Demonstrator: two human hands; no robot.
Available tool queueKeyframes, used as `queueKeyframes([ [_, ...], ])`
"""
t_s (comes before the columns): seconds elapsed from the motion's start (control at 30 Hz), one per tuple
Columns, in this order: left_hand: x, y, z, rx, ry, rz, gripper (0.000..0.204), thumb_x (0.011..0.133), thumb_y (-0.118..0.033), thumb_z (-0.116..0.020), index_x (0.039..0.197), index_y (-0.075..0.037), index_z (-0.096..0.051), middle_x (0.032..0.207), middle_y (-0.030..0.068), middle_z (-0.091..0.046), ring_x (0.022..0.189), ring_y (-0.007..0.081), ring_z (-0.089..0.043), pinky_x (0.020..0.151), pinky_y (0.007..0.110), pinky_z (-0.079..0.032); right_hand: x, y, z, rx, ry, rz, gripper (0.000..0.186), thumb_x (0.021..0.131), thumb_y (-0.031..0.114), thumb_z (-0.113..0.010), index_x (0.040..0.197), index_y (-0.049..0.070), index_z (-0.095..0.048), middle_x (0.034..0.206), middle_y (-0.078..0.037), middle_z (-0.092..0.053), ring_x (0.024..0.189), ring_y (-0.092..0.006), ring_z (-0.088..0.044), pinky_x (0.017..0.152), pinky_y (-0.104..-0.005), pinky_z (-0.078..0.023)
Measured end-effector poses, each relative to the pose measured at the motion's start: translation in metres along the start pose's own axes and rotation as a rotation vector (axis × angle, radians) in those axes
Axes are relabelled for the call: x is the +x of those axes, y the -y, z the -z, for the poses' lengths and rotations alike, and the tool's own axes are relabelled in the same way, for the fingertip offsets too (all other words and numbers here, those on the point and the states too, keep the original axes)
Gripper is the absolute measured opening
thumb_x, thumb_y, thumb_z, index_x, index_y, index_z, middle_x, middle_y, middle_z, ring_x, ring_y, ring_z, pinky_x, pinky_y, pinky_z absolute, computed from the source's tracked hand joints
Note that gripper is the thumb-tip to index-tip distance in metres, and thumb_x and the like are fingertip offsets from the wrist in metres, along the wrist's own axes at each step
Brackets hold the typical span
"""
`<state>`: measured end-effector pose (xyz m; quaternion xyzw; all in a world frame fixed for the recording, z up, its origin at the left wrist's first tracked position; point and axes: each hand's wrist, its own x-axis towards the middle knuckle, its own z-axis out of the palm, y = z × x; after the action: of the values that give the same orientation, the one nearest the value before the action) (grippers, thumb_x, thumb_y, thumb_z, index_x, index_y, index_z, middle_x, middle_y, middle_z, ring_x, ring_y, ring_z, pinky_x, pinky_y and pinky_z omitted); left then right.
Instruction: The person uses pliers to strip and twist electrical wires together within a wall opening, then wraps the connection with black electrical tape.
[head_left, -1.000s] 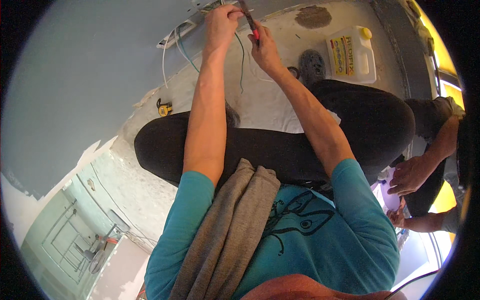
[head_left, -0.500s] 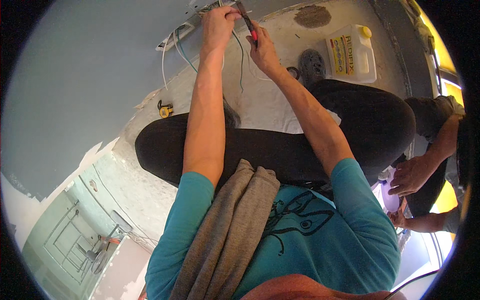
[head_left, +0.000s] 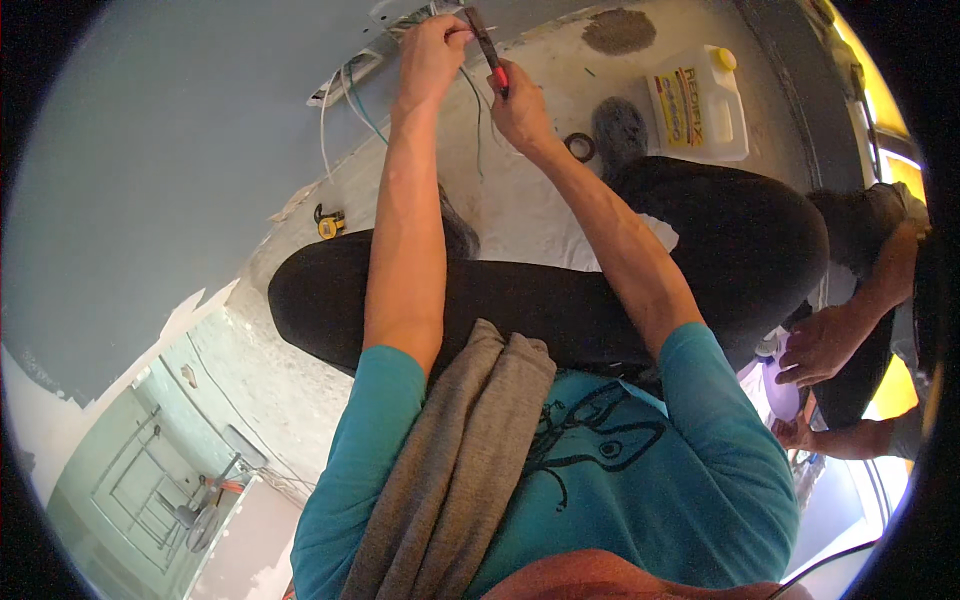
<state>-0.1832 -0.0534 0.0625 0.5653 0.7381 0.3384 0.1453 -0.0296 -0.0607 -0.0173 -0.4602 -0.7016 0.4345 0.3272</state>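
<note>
My left hand (head_left: 432,55) is closed, thumb and fingertips pinched among the wires at an opening (head_left: 345,78) low in the grey wall (head_left: 160,150); what they pinch is hard to make out. My right hand (head_left: 518,108) grips a long dark tool (head_left: 485,48) with a red band, its upper end beside my left fingertips. White and green wires (head_left: 365,112) dangle from the opening onto the pale floor. A black roll of tape (head_left: 580,147) lies beyond my right forearm.
A yellow tape measure (head_left: 329,221) lies left, by my knee. A white jug (head_left: 700,102) with yellow cap stands right of my shoe (head_left: 618,128). Another person's hands (head_left: 822,342) are at the right, around a pale lilac object (head_left: 780,395). A dark patch (head_left: 618,30) marks the floor.
Both my hands and the tool have shifted slightly left; my right hand is also a little lower, and more of the tape roll shows.
</note>
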Motion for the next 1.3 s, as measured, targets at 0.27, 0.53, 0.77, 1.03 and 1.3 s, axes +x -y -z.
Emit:
queueKeyframes([
  [0.27,0.000,0.000,-0.001,0.035,0.002,-0.011,0.022,0.085,-0.022,-0.066,0.099,-0.005,-0.070,0.092,0.0167,-0.071,0.087,0.0323,-0.069,0.078,0.040,-0.052,-0.002,0.009,0.004,-0.006,0.000,-0.012,0.027,0.092,0.014,-0.056,0.116,0.000,-0.057,0.112,-0.025,-0.061,0.103,-0.0429,-0.058,0.088,-0.0472,-0.047],
  [0.53,-0.003,-0.008,-0.001,0.005,-0.013,-0.019,0.021,0.086,-0.020,-0.064,0.098,-0.003,-0.069,0.090,0.0180,-0.070,0.084,0.0344,-0.068,0.076,0.041,-0.051,-0.002,0.003,0.002,-0.015,-0.030,0.073,0.030,0.093,0.015,-0.056,0.119,0.001,-0.053,0.107,-0.026,-0.059,0.099,-0.0447,-0.058,0.085,-0.0491,-0.047],
  [0.77,0.001,0.001,-0.001,0.000,-0.013,-0.030,0.021,0.085,-0.020,-0.064,0.096,-0.003,-0.069,0.087,0.0180,-0.069,0.082,0.0341,-0.067,0.076,0.041,-0.051,-0.001,0.014,0.003,-0.074,0.015,0.019,0.027,0.090,0.006,-0.055,0.117,0.001,-0.055,0.099,-0.024,-0.060,0.093,-0.0432,-0.059,0.082,-0.0470,-0.047],
  [1.03,-0.001,-0.004,-0.002,-0.003,-0.062,-0.040,0.013,0.081,-0.012,-0.066,0.085,0.000,-0.069,0.083,0.0210,-0.068,0.083,0.0391,-0.065,0.077,0.045,-0.050,-0.002,0.009,0.000,-0.034,-0.026,0.048,0.029,0.093,0.015,-0.057,0.118,0.000,-0.055,0.108,-0.027,-0.061,0.099,-0.0443,-0.059,0.085,-0.0473,-0.047],
  [1.3,0.001,-0.002,-0.004,0.072,-0.027,-0.053,0.016,0.082,-0.014,-0.062,0.092,-0.001,-0.067,0.088,0.0194,-0.068,0.087,0.0388,-0.065,0.076,0.046,-0.050,-0.001,0.017,0.003,-0.040,0.085,-0.131,0.022,0.093,0.014,-0.053,0.110,0.001,-0.058,0.093,-0.020,-0.066,0.086,-0.0359,-0.065,0.076,-0.0419,-0.049],
])
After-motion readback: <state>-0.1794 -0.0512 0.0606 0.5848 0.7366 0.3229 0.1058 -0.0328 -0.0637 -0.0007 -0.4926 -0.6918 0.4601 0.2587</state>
